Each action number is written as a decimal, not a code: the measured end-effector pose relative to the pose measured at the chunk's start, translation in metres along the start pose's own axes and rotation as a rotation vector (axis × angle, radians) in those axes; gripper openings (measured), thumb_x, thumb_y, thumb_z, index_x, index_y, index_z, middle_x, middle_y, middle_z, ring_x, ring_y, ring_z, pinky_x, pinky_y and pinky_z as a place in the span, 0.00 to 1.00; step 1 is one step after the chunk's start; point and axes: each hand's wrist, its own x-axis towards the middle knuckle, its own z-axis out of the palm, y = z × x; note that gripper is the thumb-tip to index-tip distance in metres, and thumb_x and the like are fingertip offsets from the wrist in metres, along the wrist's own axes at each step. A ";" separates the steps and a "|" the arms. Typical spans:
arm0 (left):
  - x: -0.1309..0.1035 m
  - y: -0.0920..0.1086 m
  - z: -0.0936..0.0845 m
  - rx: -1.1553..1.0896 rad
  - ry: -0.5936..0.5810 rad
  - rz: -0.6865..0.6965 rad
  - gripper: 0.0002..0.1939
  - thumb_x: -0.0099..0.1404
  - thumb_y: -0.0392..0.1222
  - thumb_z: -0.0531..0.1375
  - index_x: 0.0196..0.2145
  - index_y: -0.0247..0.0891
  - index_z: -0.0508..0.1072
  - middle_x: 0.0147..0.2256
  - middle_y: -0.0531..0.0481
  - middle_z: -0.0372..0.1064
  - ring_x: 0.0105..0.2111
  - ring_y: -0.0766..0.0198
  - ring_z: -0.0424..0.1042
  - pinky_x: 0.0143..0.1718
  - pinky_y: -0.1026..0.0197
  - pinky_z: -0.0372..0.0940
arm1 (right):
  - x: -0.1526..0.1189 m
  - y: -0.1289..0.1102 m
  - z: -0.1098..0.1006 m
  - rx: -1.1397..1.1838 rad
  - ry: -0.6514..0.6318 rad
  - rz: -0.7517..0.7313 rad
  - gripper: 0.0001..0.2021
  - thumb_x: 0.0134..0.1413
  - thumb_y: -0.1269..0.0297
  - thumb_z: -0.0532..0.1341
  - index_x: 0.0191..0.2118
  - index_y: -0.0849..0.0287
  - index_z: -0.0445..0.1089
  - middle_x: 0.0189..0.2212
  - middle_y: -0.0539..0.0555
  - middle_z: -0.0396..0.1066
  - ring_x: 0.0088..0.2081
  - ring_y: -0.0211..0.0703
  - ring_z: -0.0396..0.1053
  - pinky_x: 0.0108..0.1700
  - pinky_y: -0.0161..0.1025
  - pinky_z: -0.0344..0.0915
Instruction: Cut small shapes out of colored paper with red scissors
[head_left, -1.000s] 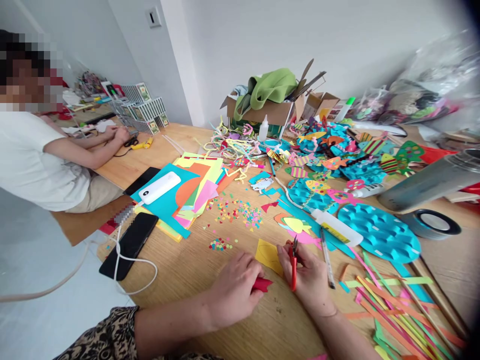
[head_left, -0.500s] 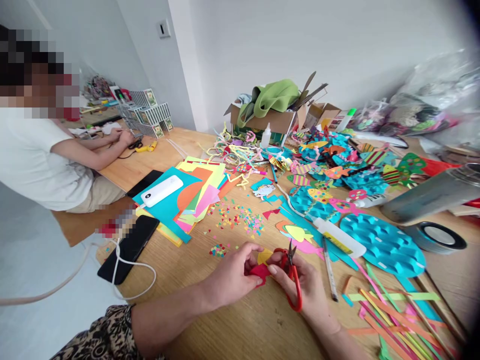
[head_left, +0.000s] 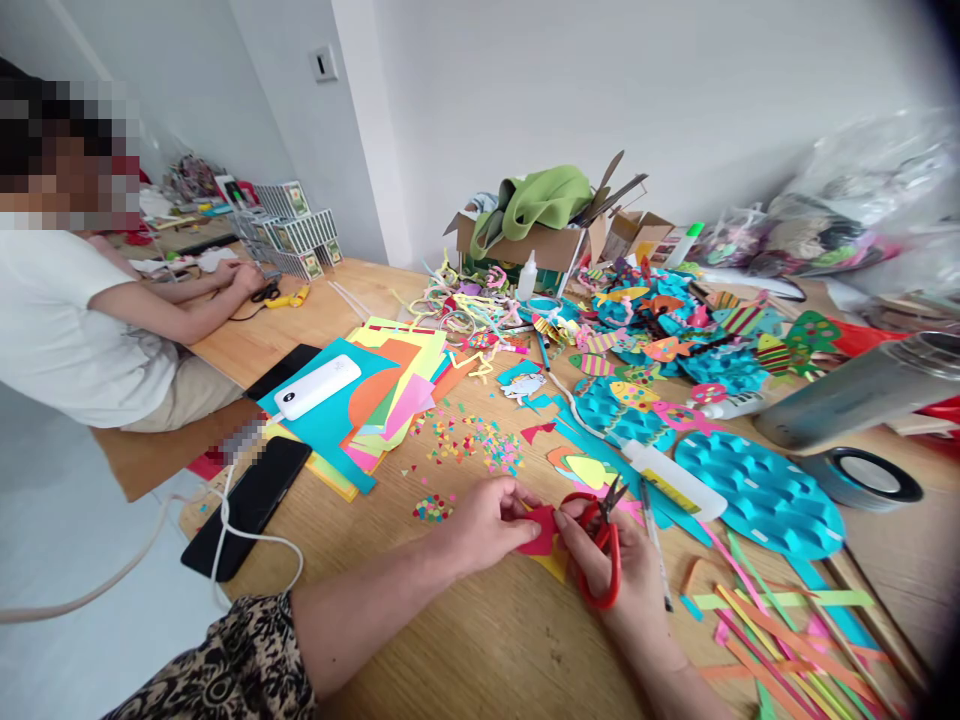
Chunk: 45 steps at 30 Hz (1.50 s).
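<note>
My left hand (head_left: 491, 525) pinches a small red piece of paper (head_left: 537, 532) between thumb and fingers, just above the table. A yellow piece of paper (head_left: 553, 564) shows beneath the red one. Red-handled scissors (head_left: 606, 550) rest in my right hand (head_left: 626, 575), with their dark blades pointing up and away. The thumb and forefinger of that hand also touch the right edge of the papers. Small cut-out confetti bits (head_left: 487, 440) and a yellow paper fish shape (head_left: 587, 470) lie just beyond my hands.
Coloured paper sheets (head_left: 405, 385) lie under a white power bank (head_left: 319, 387). A glue bottle (head_left: 679, 480), blue egg-tray disc (head_left: 765, 490), paper strips (head_left: 787, 640), tape roll (head_left: 862, 475) and metal flask (head_left: 862, 390) crowd the right. A person (head_left: 112, 320) works at the left.
The papers have been turned so the red piece now lies over the yellow one. Both hands have shifted slightly right, and the scissors' blades now tilt further right.
</note>
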 end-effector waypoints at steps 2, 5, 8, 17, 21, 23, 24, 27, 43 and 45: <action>0.006 0.003 0.001 -0.092 0.005 -0.080 0.10 0.49 0.35 0.65 0.31 0.34 0.71 0.25 0.54 0.68 0.26 0.68 0.67 0.28 0.65 0.61 | 0.001 -0.001 -0.001 0.009 0.037 -0.004 0.15 0.48 0.53 0.69 0.31 0.59 0.68 0.19 0.48 0.66 0.17 0.35 0.60 0.18 0.32 0.55; 0.015 0.009 0.004 -0.246 0.056 -0.104 0.14 0.44 0.40 0.68 0.28 0.34 0.71 0.24 0.53 0.70 0.24 0.67 0.68 0.26 0.65 0.60 | 0.002 -0.005 -0.002 0.028 0.080 0.001 0.17 0.53 0.49 0.64 0.30 0.60 0.67 0.18 0.48 0.65 0.16 0.35 0.59 0.17 0.31 0.54; 0.023 0.015 0.007 -0.370 0.105 -0.095 0.16 0.42 0.43 0.69 0.27 0.34 0.71 0.25 0.50 0.72 0.24 0.67 0.69 0.26 0.64 0.60 | 0.003 -0.008 -0.002 0.067 0.066 -0.001 0.20 0.57 0.44 0.59 0.32 0.60 0.67 0.20 0.50 0.67 0.17 0.35 0.60 0.18 0.31 0.56; 0.027 0.010 0.014 -0.628 0.058 0.012 0.14 0.44 0.41 0.70 0.24 0.34 0.70 0.22 0.53 0.70 0.22 0.71 0.67 0.25 0.68 0.61 | 0.004 -0.001 -0.005 0.136 -0.068 0.127 0.23 0.54 0.41 0.60 0.31 0.60 0.67 0.25 0.53 0.72 0.17 0.33 0.63 0.17 0.29 0.54; 0.024 0.008 0.010 -0.596 0.053 -0.007 0.15 0.46 0.43 0.68 0.27 0.35 0.68 0.22 0.53 0.70 0.20 0.67 0.68 0.19 0.67 0.61 | 0.004 0.002 -0.006 0.085 -0.154 0.160 0.23 0.53 0.41 0.61 0.27 0.60 0.65 0.21 0.52 0.70 0.16 0.31 0.61 0.16 0.29 0.51; 0.021 0.007 0.008 -0.541 0.009 -0.018 0.15 0.47 0.46 0.67 0.28 0.36 0.67 0.21 0.53 0.71 0.18 0.64 0.69 0.15 0.66 0.59 | 0.004 0.001 -0.006 0.064 -0.144 0.141 0.23 0.52 0.42 0.63 0.27 0.60 0.65 0.20 0.51 0.69 0.16 0.32 0.62 0.17 0.29 0.52; 0.021 0.007 0.008 -0.510 -0.023 -0.021 0.15 0.48 0.46 0.66 0.28 0.36 0.67 0.20 0.52 0.71 0.17 0.64 0.70 0.14 0.66 0.58 | 0.004 -0.001 -0.006 0.055 -0.123 0.131 0.22 0.51 0.43 0.63 0.27 0.60 0.65 0.18 0.50 0.68 0.16 0.32 0.61 0.17 0.29 0.52; 0.019 0.004 0.009 -0.425 -0.127 -0.029 0.15 0.49 0.47 0.65 0.29 0.36 0.66 0.23 0.49 0.73 0.15 0.64 0.69 0.12 0.67 0.57 | 0.005 -0.004 -0.006 0.057 -0.058 0.122 0.21 0.52 0.45 0.64 0.26 0.60 0.66 0.14 0.47 0.64 0.15 0.30 0.56 0.16 0.29 0.48; 0.022 -0.002 0.010 -0.487 -0.301 -0.191 0.15 0.49 0.45 0.67 0.31 0.32 0.72 0.22 0.51 0.71 0.13 0.68 0.68 0.08 0.71 0.52 | 0.004 -0.003 -0.005 0.133 -0.047 0.065 0.16 0.51 0.53 0.67 0.26 0.60 0.67 0.18 0.48 0.66 0.19 0.34 0.61 0.21 0.30 0.58; 0.023 -0.002 0.010 -0.505 -0.253 -0.166 0.14 0.49 0.44 0.67 0.30 0.33 0.73 0.20 0.54 0.68 0.12 0.71 0.65 0.08 0.71 0.51 | 0.003 -0.003 -0.005 0.084 -0.038 0.079 0.16 0.51 0.52 0.67 0.27 0.60 0.67 0.17 0.47 0.66 0.16 0.32 0.59 0.20 0.30 0.56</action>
